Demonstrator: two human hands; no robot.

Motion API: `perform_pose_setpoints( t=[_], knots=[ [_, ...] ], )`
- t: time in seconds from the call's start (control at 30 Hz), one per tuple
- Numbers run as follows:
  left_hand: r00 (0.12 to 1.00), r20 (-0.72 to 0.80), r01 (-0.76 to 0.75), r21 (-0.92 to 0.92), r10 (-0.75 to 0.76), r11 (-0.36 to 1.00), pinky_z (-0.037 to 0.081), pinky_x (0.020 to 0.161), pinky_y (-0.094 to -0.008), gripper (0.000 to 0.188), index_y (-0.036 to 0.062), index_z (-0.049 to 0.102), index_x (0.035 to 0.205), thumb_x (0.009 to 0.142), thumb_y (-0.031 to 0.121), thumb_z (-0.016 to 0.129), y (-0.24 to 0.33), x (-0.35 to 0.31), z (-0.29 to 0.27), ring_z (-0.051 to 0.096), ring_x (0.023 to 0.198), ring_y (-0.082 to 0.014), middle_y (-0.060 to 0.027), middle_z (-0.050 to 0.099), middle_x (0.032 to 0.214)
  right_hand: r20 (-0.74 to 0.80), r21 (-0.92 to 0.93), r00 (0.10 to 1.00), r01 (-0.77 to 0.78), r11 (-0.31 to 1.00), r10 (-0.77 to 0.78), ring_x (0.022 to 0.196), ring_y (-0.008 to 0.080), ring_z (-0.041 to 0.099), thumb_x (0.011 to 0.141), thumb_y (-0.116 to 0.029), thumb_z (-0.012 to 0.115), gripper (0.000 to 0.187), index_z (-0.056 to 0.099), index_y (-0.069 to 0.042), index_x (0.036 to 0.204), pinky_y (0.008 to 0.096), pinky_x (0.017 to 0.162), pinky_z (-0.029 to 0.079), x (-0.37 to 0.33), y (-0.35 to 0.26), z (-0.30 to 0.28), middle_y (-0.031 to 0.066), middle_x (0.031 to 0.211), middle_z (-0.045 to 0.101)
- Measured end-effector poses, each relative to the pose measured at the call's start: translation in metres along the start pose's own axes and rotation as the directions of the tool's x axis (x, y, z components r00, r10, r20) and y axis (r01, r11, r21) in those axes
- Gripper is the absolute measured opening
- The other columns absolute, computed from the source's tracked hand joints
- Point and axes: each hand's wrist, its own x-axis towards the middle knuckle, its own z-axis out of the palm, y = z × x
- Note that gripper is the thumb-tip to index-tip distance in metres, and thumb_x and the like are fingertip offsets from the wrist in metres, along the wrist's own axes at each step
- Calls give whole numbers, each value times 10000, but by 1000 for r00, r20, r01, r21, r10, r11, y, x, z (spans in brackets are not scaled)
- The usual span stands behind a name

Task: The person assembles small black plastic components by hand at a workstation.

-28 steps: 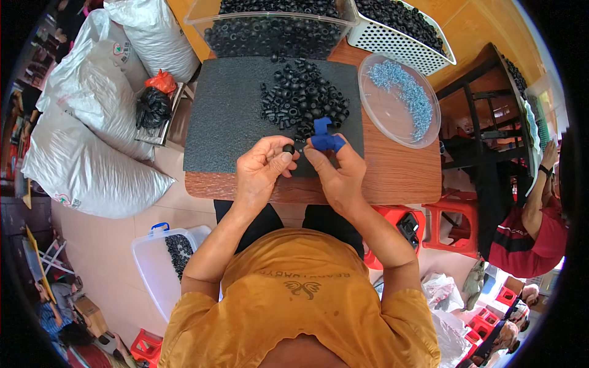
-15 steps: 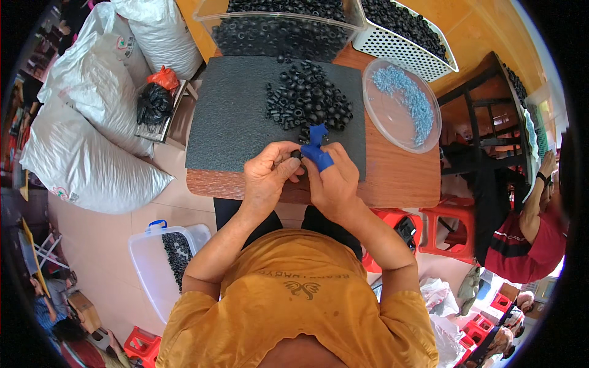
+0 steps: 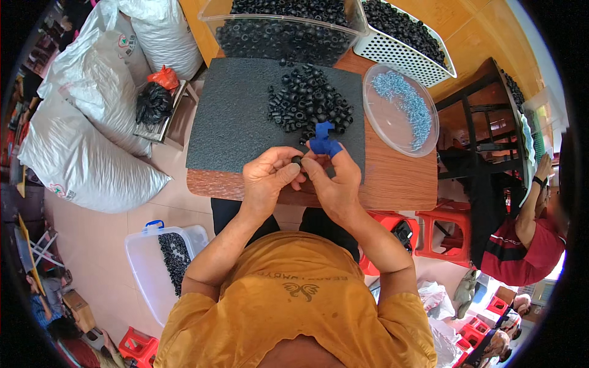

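Over the front edge of a dark foam mat, my left hand pinches a small black ring-like part between thumb and fingers. My right hand is closed against the same part from the other side; anything tiny in its fingertips is hidden. Blue tape wraps a finger of the right hand, its loose end sticking up. Just beyond the hands lies a heap of black hollow parts. To its right, a round clear plastic lid carries small light-blue pieces.
A clear bin and a white perforated basket, both full of black parts, stand behind the mat. On the floor at left are white sacks and a clear tub. Red stools and another person are at right.
My right hand has turned, its thumb coming closer to the black part and the taped finger lifting away. The left hand keeps its pinch almost in place.
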Motion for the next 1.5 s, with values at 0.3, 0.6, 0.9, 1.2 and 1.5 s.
perform_pose_setpoints(
  t=[0.3,0.6,0.9,1.2,1.5],
  knots=[
    [988,-153,-13,1,13,1000,477,532,-239,158,-35,582,997,869,58,584,7,5,-15,603,616,-142,-140,654,818,-160,-59,987,-44,997,34,637,196,553,766,25,646,93,616,8,852,295,565,431,15,23,-30,103,759,582],
    [986,-165,-20,-17,17,1000,486,526,-237,156,-42,580,993,865,46,589,1,8,-18,609,614,-144,-140,652,805,74,-367,878,464,806,-472,693,318,510,670,37,656,195,580,-3,845,402,597,418,69,28,-1,124,763,564],
    [990,-141,-13,-84,1,996,485,543,-228,164,-43,569,1018,867,22,572,2,5,-23,594,628,-125,-130,648,820,246,-363,832,555,749,-497,710,300,529,666,31,675,171,607,-15,815,379,596,433,71,25,17,114,755,572],
    [989,-147,-45,-118,27,992,493,524,-271,186,-68,559,1005,862,48,587,-1,-4,-26,599,594,-176,-176,637,805,506,-422,620,785,455,-600,761,259,470,638,-129,574,83,559,-51,612,347,662,378,92,34,50,95,709,480],
    [989,-146,-34,-158,11,987,486,533,-256,194,-62,558,1017,857,43,588,0,-7,-27,596,599,-158,-160,642,797,633,-386,570,819,424,-524,767,261,474,620,-119,598,103,551,-31,595,348,662,390,97,24,57,120,729,491]
  ],
)
